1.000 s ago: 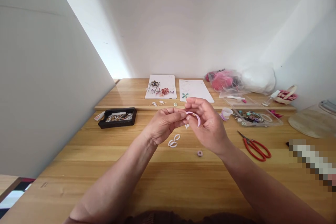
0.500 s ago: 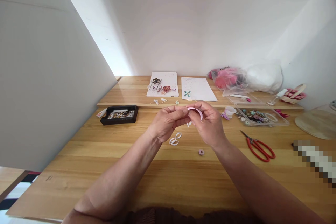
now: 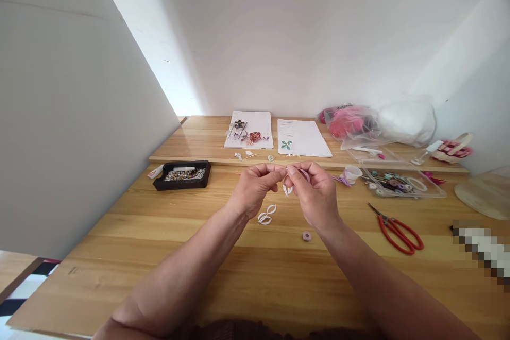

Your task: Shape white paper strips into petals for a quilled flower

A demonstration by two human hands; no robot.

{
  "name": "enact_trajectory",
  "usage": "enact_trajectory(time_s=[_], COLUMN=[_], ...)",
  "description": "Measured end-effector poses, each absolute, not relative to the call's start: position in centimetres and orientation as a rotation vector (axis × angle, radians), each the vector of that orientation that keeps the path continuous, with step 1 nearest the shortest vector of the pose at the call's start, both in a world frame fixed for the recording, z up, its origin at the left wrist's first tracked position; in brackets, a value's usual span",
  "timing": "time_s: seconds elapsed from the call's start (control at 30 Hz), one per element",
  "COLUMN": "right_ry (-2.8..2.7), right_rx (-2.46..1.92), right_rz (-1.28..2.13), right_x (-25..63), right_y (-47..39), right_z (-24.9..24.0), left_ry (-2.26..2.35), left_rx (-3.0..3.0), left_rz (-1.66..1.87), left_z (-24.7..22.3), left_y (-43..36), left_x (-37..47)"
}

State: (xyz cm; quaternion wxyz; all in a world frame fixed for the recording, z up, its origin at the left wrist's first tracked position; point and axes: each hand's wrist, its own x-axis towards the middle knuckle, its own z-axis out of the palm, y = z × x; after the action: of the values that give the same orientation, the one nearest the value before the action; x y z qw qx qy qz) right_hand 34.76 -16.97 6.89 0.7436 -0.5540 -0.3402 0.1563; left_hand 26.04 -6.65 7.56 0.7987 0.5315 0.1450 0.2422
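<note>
A narrow lilac strip (image 3: 306,175) shows as a small curve behind the thumb of my right hand (image 3: 316,191), which is closed on it. My left hand (image 3: 255,187) pinches at the strip's end, its thumb and fingertips touching those of the right. Much of the strip is hidden by the fingers. Below the hands lie white leaf-shaped paper loops (image 3: 266,215), and another white looped piece (image 3: 287,190) sits just under the fingertips. A small pinkish roll (image 3: 306,236) rests on the table nearer me.
Red-handled pliers or snips (image 3: 398,231) lie at right. A black tray (image 3: 181,186) of beads stands left. Behind are paper sheets (image 3: 305,135) bearing flower pieces, a clear box (image 3: 432,191) of small parts, a white cup (image 3: 353,173), plastic bags (image 3: 406,119) and a small basket (image 3: 452,151).
The fingertips have closed together and the right thumb has come up over the strip, so less of its arc shows. The whole view has shifted slightly.
</note>
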Motion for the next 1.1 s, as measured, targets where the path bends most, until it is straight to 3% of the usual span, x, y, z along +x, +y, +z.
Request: enact_trajectory(time_s=[1.1], right_ry=[-0.581], right_rx=[-1.075], right_rz=[0.447], right_x=[34.7], right_y=[-16.5], right_z=[6.4], left_ry=[0.305], left_rx=[1.094], left_rz=[0.496], left_z=[6.5], left_y=[-6.5], left_x=[26.6])
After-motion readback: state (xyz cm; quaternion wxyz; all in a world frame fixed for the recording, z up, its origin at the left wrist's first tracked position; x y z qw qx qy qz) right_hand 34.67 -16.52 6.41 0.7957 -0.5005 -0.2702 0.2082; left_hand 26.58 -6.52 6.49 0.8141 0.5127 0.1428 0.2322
